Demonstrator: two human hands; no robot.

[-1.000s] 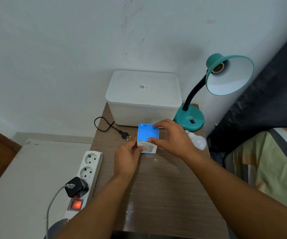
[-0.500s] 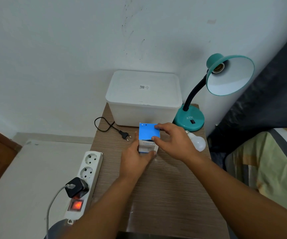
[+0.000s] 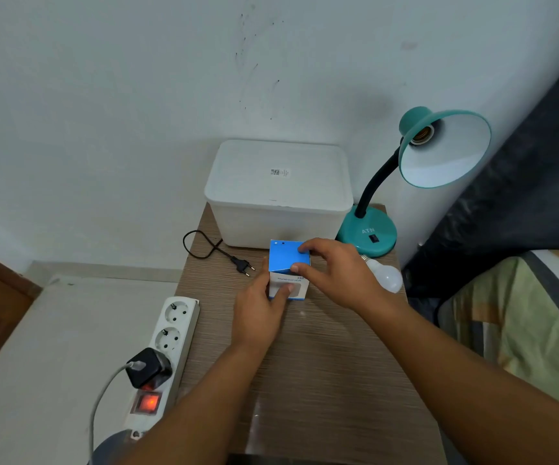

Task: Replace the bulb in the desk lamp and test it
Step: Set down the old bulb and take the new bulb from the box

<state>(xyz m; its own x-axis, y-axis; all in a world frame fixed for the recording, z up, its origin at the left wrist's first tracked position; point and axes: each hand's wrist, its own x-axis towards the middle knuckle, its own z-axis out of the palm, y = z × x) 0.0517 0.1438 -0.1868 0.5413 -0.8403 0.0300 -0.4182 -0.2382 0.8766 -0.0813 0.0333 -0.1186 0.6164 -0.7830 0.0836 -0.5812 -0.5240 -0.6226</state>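
The left hand (image 3: 260,305) is gripping the near side of a small blue-topped carton (image 3: 288,270) standing on the wooden table (image 3: 321,364), thumb curled across its white front, while the right hand (image 3: 333,273) is pinching the carton's blue top flap between thumb and fingertips. Just right of the right hand a white bulb (image 3: 385,275) is lying on the table, and beyond that hand the teal desk lamp (image 3: 368,231) is standing with its socket (image 3: 422,135) bare. Beyond the left hand a black plug (image 3: 243,265) is lying unplugged.
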